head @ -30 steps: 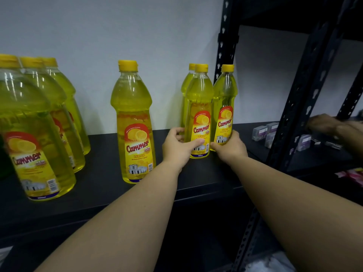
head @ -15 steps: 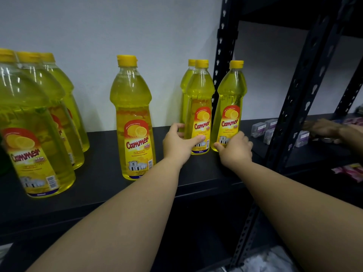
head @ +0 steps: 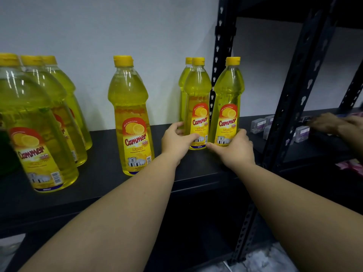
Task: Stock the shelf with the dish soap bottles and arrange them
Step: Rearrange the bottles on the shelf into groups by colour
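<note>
Yellow lemon dish soap bottles stand on a black shelf (head: 98, 185). My left hand (head: 177, 141) grips the base of the middle-right bottle (head: 197, 103), which has another bottle (head: 184, 79) right behind it. My right hand (head: 234, 148) holds the base of the rightmost bottle (head: 227, 99), which leans slightly left, close to the shelf's upright post. A single bottle (head: 130, 114) stands alone left of my hands. A row of three bottles (head: 35, 122) fills the far left.
A black perforated upright (head: 222, 55) rises just behind the rightmost bottle. On the neighbouring shelf to the right lie small purple-and-white boxes (head: 259, 125), and another person's hand (head: 330, 123) rests among them. A white wall backs the shelf.
My right hand slid its bottle to the right, away from the one in my left hand, opening a gap between the two. The view has moved a little closer.
</note>
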The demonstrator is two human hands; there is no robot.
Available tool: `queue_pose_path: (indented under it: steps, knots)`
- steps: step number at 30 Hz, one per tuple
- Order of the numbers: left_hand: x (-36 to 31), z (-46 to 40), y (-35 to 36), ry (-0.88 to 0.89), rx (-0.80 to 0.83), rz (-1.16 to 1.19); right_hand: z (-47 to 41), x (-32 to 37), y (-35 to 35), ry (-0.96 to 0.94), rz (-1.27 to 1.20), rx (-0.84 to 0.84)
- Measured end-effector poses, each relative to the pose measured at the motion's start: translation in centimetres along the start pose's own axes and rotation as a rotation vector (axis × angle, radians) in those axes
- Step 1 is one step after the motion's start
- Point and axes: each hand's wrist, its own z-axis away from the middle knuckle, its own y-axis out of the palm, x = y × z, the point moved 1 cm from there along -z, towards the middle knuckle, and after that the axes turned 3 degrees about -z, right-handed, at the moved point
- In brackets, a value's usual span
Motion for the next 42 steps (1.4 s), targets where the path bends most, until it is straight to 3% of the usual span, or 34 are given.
queue_pose_path:
  steps: [10,34,38,42]
  knots:
    - [0.1,-0.2,0.4,0.043,0.05,-0.061,1.1,0.3,-0.2,-0.058,0.005,-0.015]
    - [0.5,-1.0,0.9,0.038,0.03,-0.153,1.6,0.0,-0.3,-0.232,-0.023,0.165]
    - [0.6,-1.0,0.8,0.031,0.017,-0.124,1.4,-0.1,-0.1,-0.251,-0.038,0.163]
    - [0.4,-1.0,0.4,-0.048,0.036,0.053,1.1,-0.6,-0.1,-0.258,-0.104,0.175]
